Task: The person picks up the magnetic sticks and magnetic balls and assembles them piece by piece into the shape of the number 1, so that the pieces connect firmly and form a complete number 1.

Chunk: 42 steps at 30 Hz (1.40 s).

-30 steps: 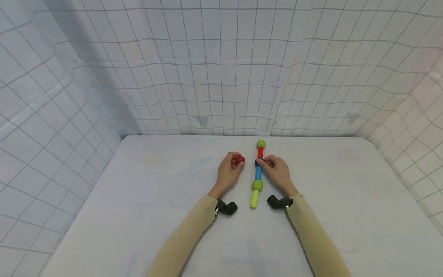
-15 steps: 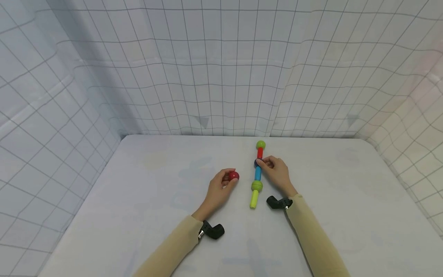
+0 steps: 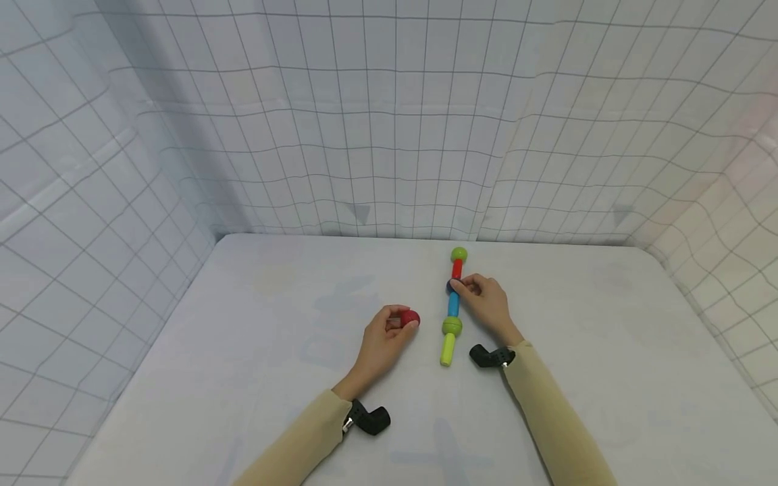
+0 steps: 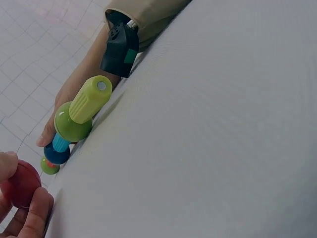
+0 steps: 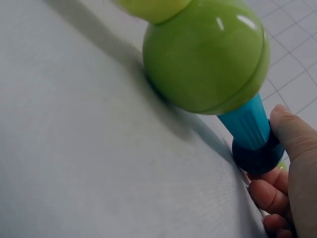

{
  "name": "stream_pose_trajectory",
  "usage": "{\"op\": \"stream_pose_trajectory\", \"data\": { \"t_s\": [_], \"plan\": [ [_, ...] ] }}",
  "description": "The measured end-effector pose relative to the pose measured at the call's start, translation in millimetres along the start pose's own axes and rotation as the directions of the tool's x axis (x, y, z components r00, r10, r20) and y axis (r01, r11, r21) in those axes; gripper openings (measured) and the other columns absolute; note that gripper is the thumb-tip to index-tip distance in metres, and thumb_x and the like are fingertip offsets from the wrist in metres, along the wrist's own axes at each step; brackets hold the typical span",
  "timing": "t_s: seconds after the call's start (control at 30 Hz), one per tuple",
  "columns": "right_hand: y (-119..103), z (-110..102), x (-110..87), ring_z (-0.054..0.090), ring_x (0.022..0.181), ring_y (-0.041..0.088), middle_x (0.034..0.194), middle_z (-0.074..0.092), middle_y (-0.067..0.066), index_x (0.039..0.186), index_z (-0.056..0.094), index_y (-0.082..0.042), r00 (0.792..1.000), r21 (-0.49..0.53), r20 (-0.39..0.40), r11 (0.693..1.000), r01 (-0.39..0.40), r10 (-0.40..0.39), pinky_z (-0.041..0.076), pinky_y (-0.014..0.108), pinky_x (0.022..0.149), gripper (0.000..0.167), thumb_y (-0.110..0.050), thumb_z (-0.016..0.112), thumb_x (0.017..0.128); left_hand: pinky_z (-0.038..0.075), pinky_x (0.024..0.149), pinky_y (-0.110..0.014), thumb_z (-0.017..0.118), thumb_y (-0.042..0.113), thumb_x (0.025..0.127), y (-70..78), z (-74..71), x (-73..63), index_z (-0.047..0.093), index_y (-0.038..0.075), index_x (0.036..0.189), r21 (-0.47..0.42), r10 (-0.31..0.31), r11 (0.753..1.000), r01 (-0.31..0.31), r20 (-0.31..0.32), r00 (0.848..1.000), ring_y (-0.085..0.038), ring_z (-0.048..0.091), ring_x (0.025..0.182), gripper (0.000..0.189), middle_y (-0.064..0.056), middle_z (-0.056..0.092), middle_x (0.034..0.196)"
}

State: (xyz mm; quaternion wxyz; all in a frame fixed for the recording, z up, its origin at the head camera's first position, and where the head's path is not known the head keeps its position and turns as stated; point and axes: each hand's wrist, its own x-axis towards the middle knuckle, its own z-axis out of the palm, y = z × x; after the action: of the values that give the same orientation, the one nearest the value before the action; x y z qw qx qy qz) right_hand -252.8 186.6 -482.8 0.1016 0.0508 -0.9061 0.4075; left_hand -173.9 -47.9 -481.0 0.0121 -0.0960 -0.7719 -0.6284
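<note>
A red ball is pinched between the thumb and fingers of my left hand, left of a line of joined balls and rods. That line lies on the table, pointing away from me. From near to far it has a yellow-green rod, a green ball, a blue rod, a dark blue ball, a red rod and a green end ball. My right hand pinches the dark blue ball from the right side. In the left wrist view the yellow-green rod's end shows a round metal disc.
The white table stretches to both sides of the arms. A white sheet with a dark grid hangs behind its far edge and along both sides. Each wrist wears a black camera mount.
My left hand has drawn back toward me and to the left with the red ball, away from the dark blue ball. The right hand and the line of pieces stay in place.
</note>
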Motion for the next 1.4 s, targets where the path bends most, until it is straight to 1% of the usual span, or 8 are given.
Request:
{"op": "stream_pose_trajectory", "data": {
  "t_s": [0.3, 0.63, 0.83, 1.03, 1.13, 1.23, 1.27, 1.4],
  "plan": [
    [-4, 2, 2.6, 0.045, 0.071, 0.02, 0.075, 0.057, 0.003, 0.095, 0.07, -0.006, 0.999, -0.009, 0.012, 0.999, 0.038, -0.038, 0.033, 0.032, 0.062, 0.037, -0.042, 0.064, 0.089, 0.05, 0.071, -0.025, 0.07, 0.025, 0.088, -1.3, 0.0, 0.2, 0.058, 0.008, 0.115, -0.009, -0.025, 1.0, 0.025, 0.004, 1.0, -0.014, 0.065, 0.08, 0.034, -0.006, 0.064, 0.095],
    [-6, 8, 8.3, 0.046, 0.074, 0.02, 0.078, 0.057, 0.004, 0.099, 0.07, -0.007, 0.999, -0.022, 0.029, 1.0, 0.016, -0.015, 0.034, 0.032, 0.064, 0.04, -0.045, 0.061, 0.09, 0.05, 0.071, -0.024, 0.069, 0.023, 0.089, -0.9, 0.9, -0.2, 0.057, 0.007, 0.115, 0.0, -0.013, 1.0, 0.013, 0.004, 1.0, -0.013, 0.064, 0.081, 0.033, -0.006, 0.064, 0.096],
    [-8, 8, 8.6, 0.046, 0.073, 0.021, 0.078, 0.058, 0.004, 0.1, 0.07, -0.005, 0.999, -0.028, 0.021, 0.999, 0.031, -0.031, 0.034, 0.033, 0.063, 0.039, -0.042, 0.062, 0.091, 0.05, 0.07, -0.025, 0.068, 0.023, 0.089, 0.4, -0.3, -0.4, 0.057, 0.007, 0.116, -0.001, -0.008, 1.0, 0.008, 0.013, 1.0, -0.014, 0.064, 0.079, 0.033, -0.006, 0.064, 0.095],
    [-4, 9, 7.2, 0.046, 0.075, 0.021, 0.08, 0.06, 0.005, 0.109, 0.069, -0.004, 0.998, -0.011, 0.012, 0.998, 0.054, -0.054, 0.034, 0.033, 0.067, 0.042, -0.041, 0.059, 0.093, 0.05, 0.071, -0.024, 0.068, 0.024, 0.09, 0.8, -0.4, -0.5, 0.057, 0.006, 0.116, -0.01, -0.01, 1.0, 0.01, 0.018, 1.0, -0.013, 0.064, 0.08, 0.034, -0.007, 0.063, 0.097],
    [-3, 9, 2.3, 0.045, 0.076, 0.022, 0.08, 0.059, 0.005, 0.112, 0.068, -0.004, 0.999, -0.004, -0.002, 0.999, 0.039, -0.039, 0.034, 0.033, 0.068, 0.042, -0.041, 0.057, 0.095, 0.049, 0.071, -0.024, 0.067, 0.019, 0.091, 15.1, -2.0, -4.8, 0.056, 0.001, 0.116, -0.021, -0.007, 1.0, 0.008, 0.019, 1.0, -0.019, 0.065, 0.082, 0.033, -0.012, 0.063, 0.097],
    [-6, 9, -7.1, 0.045, 0.074, 0.021, 0.076, 0.056, 0.004, 0.111, 0.068, -0.006, 1.0, 0.013, -0.015, 1.0, 0.026, -0.026, 0.033, 0.034, 0.067, 0.039, -0.04, 0.056, 0.095, 0.049, 0.071, -0.024, 0.067, 0.016, 0.09, 16.1, -2.2, -5.3, 0.056, 0.0, 0.116, -0.032, -0.009, 0.999, 0.01, 0.018, 1.0, -0.021, 0.065, 0.082, 0.032, -0.013, 0.064, 0.098],
    [-8, 9, -11.5, 0.045, 0.073, 0.021, 0.076, 0.055, 0.004, 0.111, 0.068, -0.006, 1.0, 0.02, -0.015, 1.0, 0.023, -0.023, 0.033, 0.034, 0.067, 0.038, -0.039, 0.056, 0.095, 0.049, 0.072, -0.025, 0.067, 0.016, 0.09, 15.8, -2.4, -4.8, 0.056, 0.0, 0.116, -0.032, -0.019, 0.999, 0.02, 0.019, 1.0, -0.021, 0.065, 0.083, 0.032, -0.013, 0.064, 0.098],
    [-15, 11, -29.2, 0.045, 0.07, 0.018, 0.074, 0.052, 0.001, 0.109, 0.068, -0.008, 0.999, 0.063, -0.02, 0.998, 0.029, -0.028, 0.034, 0.031, 0.063, 0.034, -0.037, 0.057, 0.095, 0.05, 0.072, -0.024, 0.068, 0.022, 0.09, -1.2, -1.0, 0.9, 0.056, 0.006, 0.116, -0.021, -0.026, 0.999, 0.026, 0.008, 1.0, -0.013, 0.065, 0.081, 0.034, -0.007, 0.065, 0.098]
  ]
}}
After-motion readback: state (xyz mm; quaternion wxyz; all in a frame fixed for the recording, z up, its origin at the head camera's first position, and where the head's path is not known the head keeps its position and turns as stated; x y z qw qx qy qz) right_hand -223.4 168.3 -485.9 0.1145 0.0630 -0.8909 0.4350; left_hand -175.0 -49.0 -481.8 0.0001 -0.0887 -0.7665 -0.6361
